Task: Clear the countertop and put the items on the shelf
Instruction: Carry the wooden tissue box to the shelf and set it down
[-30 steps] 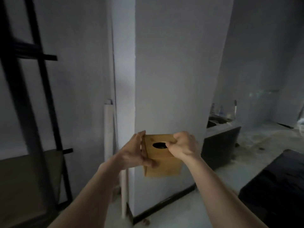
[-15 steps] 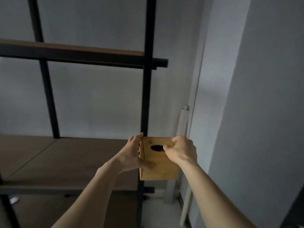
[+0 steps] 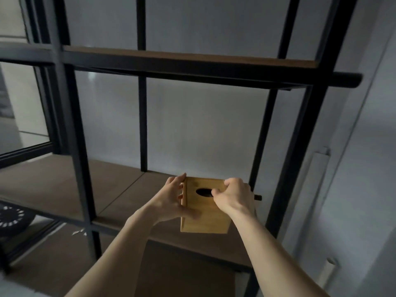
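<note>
A light wooden tissue box (image 3: 205,217) with an oval hole in its top is held in front of me in both hands. My left hand (image 3: 171,202) grips its left side, thumb on the front face. My right hand (image 3: 233,198) clasps its upper right edge, fingers curled over the top near the hole. The box hangs over the front right part of the middle shelf board (image 3: 120,189) of a black metal shelf unit (image 3: 79,168). Whether its bottom touches the board is hidden.
A higher brown board (image 3: 188,57) spans the shelf unit above the box, and a lower board (image 3: 182,269) lies beneath. A grey wall stands to the right with a pale upright pipe (image 3: 315,189). A dark round object (image 3: 15,217) sits low at the far left.
The view has swung left from the wall corner to face the shelf unit. Both hands kept their grip and the box now hangs over the middle board.
</note>
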The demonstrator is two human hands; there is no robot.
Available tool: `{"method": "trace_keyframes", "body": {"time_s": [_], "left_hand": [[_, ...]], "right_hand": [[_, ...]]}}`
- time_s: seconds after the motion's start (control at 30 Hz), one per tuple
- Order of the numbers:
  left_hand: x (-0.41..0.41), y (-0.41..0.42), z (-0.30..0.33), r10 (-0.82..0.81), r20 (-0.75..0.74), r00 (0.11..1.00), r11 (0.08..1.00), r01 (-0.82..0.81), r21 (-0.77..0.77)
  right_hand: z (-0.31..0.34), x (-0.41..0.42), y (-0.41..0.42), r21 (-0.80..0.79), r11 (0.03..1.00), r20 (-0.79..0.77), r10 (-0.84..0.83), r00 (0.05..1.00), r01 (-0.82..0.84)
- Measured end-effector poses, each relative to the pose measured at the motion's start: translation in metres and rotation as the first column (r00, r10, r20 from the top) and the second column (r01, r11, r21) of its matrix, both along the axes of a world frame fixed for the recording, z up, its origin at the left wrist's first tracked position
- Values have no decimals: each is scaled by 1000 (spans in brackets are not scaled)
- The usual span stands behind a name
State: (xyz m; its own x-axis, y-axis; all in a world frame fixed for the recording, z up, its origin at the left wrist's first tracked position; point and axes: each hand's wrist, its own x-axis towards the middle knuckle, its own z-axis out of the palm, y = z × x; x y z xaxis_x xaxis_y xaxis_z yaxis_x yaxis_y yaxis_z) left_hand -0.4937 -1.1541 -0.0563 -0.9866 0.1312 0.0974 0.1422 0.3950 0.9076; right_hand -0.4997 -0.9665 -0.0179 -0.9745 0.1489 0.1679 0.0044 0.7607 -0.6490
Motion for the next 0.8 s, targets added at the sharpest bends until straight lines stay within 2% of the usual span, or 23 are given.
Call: {"method": "trace_keyframes", "body": {"time_s": [0.17, 0.4, 0.53, 0.8], "left_hand": [[-28, -44, -18, 47, -2, 999, 999, -47, -13], [-92, -81, -56, 102, 71, 992, 993, -97, -73], [-137, -90, -76, 118, 122, 986, 989, -106, -100], [-203, -114, -122, 197, 143, 970, 968, -170, -184]], "right_hand": [[-19, -39, -44, 29, 998, -13, 59, 998, -59], [-67, -116, -79, 104, 975, -68, 203, 977, -196], [-95, -164, -86, 126, 950, -35, 291, 956, -285], [-144, -231, -107, -36, 944, 100, 331, 938, -329]]}}
